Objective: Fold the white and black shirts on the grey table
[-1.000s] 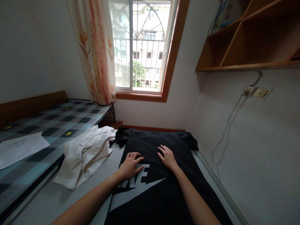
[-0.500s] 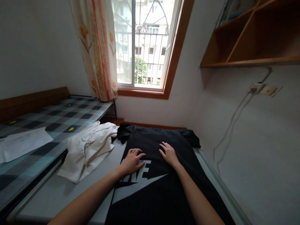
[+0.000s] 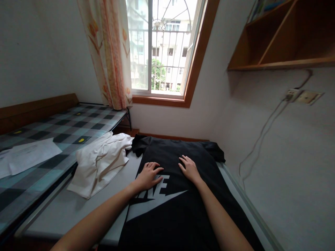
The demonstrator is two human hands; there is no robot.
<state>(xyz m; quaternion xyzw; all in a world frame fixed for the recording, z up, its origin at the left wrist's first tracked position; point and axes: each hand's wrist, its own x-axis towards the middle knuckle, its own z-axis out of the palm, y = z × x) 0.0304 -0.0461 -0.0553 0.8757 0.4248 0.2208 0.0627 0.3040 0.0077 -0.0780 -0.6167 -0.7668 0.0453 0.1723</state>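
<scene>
A black T-shirt (image 3: 183, 216) lies spread out on the pale tabletop (image 3: 68, 212), its sleeves toward the window and a large grey-white print across its front. My left hand (image 3: 148, 177) rests on the shirt over part of the printed letters, fingers apart and slightly bent. To the right, my right hand (image 3: 190, 169) lies on the plain cloth above the print with its fingers spread. Neither hand grips anything. Left of the shirt, a crumpled white cloth garment (image 3: 101, 164) sits on the same surface.
A bed with a checked mattress (image 3: 65, 127) stands at the left, with papers (image 3: 32, 157) on it. Behind are a curtain (image 3: 113, 62) and a barred window (image 3: 167, 52). A wooden shelf (image 3: 277, 45) and a socket with cables (image 3: 293, 94) are on the right wall.
The view has shifted slightly, so the table and bed appear a little higher. My hands keep nearly the same place on the shirt, which still lies flat.
</scene>
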